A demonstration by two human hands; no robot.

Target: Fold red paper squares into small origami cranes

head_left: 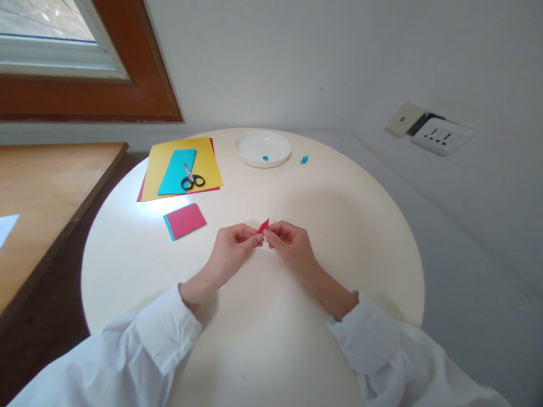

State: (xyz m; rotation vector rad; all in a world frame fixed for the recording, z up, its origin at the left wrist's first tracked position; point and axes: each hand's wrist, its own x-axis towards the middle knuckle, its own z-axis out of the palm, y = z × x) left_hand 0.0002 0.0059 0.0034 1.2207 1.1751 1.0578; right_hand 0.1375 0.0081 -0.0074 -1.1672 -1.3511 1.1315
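Between both hands, a small folded piece of red paper [263, 226] is held above the middle of the round table, one pointed tip sticking up. My left hand [235, 243] pinches it from the left with thumb and fingers. From the right, my right hand [291, 240] is closed on it too, thumb against its edge. The fingers hide much of its lower part. To the left of my left hand lies a small stack of cut paper [185, 220], pink on top with blue showing beneath.
Yellow sheets [163, 158] with red beneath carry a folded blue paper [176, 167] and black-handled scissors [192, 178]. At the back stands a white plate [241, 150] with a blue scrap [265, 158] on it. A small blue folded paper [304, 159] lies right of the plate.
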